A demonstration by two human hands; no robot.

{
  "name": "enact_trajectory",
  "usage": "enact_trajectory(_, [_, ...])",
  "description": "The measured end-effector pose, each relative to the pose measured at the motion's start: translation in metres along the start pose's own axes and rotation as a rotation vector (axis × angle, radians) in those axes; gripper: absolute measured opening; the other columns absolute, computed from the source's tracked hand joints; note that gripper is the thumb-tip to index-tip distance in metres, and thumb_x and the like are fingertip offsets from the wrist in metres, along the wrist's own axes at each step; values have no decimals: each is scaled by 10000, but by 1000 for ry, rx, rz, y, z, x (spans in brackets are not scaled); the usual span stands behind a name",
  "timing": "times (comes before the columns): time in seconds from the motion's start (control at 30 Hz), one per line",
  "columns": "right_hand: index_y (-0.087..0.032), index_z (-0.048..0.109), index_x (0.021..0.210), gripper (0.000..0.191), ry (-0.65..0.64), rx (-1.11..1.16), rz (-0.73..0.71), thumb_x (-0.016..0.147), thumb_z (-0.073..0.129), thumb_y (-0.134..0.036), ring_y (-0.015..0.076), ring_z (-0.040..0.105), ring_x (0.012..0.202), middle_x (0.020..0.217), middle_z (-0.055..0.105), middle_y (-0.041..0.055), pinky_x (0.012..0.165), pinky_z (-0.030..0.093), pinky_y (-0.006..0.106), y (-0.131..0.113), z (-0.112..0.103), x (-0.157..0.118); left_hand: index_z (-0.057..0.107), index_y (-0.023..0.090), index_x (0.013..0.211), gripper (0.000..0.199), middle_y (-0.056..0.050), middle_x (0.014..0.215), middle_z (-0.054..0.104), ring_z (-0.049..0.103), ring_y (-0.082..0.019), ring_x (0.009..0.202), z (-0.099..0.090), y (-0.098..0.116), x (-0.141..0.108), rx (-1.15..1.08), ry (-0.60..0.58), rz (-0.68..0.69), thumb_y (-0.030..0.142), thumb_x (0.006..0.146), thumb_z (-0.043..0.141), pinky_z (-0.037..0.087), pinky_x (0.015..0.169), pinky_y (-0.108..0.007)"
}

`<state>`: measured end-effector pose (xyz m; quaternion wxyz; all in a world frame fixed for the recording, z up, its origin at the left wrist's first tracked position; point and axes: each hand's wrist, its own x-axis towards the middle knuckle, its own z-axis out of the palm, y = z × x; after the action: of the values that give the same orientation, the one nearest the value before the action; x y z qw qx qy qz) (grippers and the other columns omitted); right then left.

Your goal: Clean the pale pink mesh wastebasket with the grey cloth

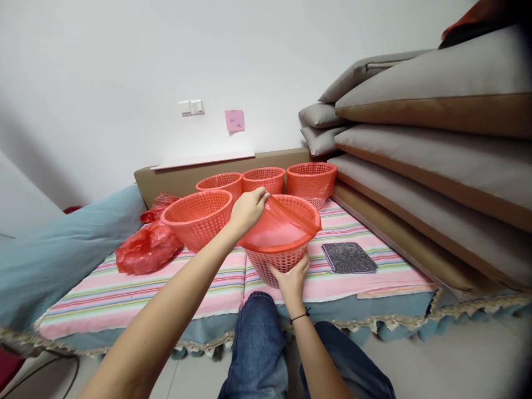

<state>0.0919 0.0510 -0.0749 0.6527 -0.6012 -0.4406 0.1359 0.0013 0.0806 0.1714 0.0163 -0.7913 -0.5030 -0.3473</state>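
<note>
My left hand pinches the edge of a thin red plastic bag and stretches it over the rim of a pink-red plastic basket. The film covers part of the basket's mouth and hangs slightly over the rim. Below, my right hand grips the basket's perforated side near its base. The basket stands tilted a little toward me at the front of the striped cloth. Just left of it is another basket.
Behind stand more baskets, including one at back right wrapped in red film. Crumpled red bags lie at left. A folded grey cloth is at right, before stacked cushions. A pink note is on the wall.
</note>
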Motion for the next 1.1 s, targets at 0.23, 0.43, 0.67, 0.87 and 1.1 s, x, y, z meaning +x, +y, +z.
enact_trajectory(0.23, [-44, 257, 1452, 1135, 6, -22, -31, 585, 787, -550, 417, 375, 1319, 1400, 382, 301, 1078, 324, 579, -4, 2, -1, 502, 223, 731, 233, -37, 757, 653, 584, -204, 724, -1, -17, 12, 34, 48, -27, 285, 934, 408, 369, 677, -293])
enact_trajectory(0.43, [-55, 237, 1459, 1101, -8, -24, -80, 640, 750, -583, 407, 363, 1330, 1410, 369, 296, 1076, 332, 573, -1, 2, -5, 510, 222, 735, 239, -35, 749, 647, 572, -202, 719, -8, -23, 25, 101, 67, -53, 292, 942, 412, 348, 659, -292])
enact_trajectory(0.67, [-17, 225, 1461, 1183, 26, -19, -100, 605, 758, -636, 429, 357, 1330, 1406, 360, 319, 1072, 346, 572, 2, 0, -10, 487, 216, 714, 236, -34, 749, 614, 532, -188, 731, -29, -25, 57, 51, 222, -80, 279, 930, 415, 345, 682, -288])
enact_trajectory(0.87, [-20, 227, 1460, 1176, 28, 2, -80, 603, 762, -621, 426, 335, 1353, 1413, 355, 314, 1088, 328, 579, 9, -4, -12, 458, 206, 672, 245, -24, 712, 562, 468, -169, 703, -48, -26, 76, 10, 269, -65, 252, 912, 441, 344, 687, -293])
enact_trajectory(1.1, [2, 237, 1459, 1202, 64, -9, -105, 593, 762, -644, 414, 346, 1355, 1411, 365, 317, 1097, 333, 566, 11, -2, -12, 447, 200, 635, 296, 6, 635, 479, 437, -151, 645, -83, -44, 89, -108, 517, -191, 186, 930, 432, 337, 662, -285])
